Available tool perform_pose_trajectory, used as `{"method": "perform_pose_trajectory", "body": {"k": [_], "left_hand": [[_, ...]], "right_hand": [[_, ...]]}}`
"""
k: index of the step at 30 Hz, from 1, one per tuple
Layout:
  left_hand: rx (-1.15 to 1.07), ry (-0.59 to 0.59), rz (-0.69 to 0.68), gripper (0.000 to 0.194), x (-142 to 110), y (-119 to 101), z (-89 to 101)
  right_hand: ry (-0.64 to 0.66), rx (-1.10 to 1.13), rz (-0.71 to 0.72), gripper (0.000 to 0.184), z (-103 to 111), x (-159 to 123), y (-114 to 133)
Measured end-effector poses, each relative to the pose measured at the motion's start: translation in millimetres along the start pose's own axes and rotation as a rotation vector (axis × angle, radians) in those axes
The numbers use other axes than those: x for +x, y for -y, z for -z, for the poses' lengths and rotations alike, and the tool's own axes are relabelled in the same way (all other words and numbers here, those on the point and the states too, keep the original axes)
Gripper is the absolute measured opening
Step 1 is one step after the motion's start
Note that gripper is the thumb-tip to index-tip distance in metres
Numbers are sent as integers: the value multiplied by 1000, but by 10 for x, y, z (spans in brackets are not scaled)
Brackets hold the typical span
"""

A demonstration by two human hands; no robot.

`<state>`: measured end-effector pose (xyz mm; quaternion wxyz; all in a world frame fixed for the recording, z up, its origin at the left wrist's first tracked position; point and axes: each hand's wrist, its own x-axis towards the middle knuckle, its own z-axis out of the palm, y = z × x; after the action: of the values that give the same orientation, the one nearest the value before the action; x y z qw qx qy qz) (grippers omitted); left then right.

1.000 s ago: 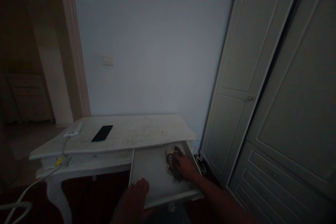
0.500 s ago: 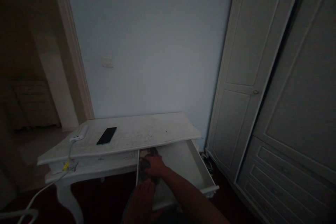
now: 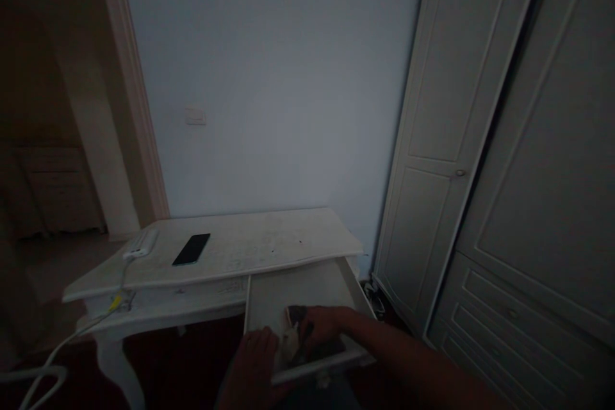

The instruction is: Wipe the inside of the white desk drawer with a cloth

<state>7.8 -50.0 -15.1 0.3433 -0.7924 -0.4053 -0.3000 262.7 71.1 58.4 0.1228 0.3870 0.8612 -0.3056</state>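
Note:
A white desk drawer [image 3: 273,291] is pulled out under the desktop. Inside it, my right hand [image 3: 324,325] is closed on a crumpled grey and pale cloth [image 3: 291,341], pressing it to the drawer bottom near the front. Dim light hides part of the cloth under my fingers. My left hand [image 3: 257,352] grips the drawer's left side wall near the front corner, its fingers bent over the edge.
On the white desktop [image 3: 259,240] lie a dark phone [image 3: 192,249] and a white power strip [image 3: 141,244], whose cable hangs down at the left. A tall white wardrobe [image 3: 432,115] stands at the right. Dark items [image 3: 375,298] sit on the floor beside the drawer.
My right hand has moved the cloth from the drawer's back left side toward the front and right. My left hand stays at the drawer's left edge. The view has shifted slightly.

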Motion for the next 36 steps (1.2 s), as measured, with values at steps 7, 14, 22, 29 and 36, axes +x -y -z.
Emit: {"method": "perform_pose_trajectory", "body": {"k": [7, 14, 22, 29, 36], "left_hand": [[-10, 23, -47, 69, -127, 90, -7], [-33, 36, -23, 68, -142, 129, 16], [-111, 30, 136, 94, -144, 99, -38], [-182, 139, 198, 100, -170, 87, -88], [-172, 135, 134, 79, -143, 91, -35]], "right_hand": [[-275, -107, -402, 135, 227, -635, -450], [-114, -86, -244, 106, 130, -698, -279], [-199, 132, 63, 63, -271, 143, 559], [-88, 335, 226, 54, -256, 398, 613], [-19, 166, 8, 69, 227, -653, 46]]}}
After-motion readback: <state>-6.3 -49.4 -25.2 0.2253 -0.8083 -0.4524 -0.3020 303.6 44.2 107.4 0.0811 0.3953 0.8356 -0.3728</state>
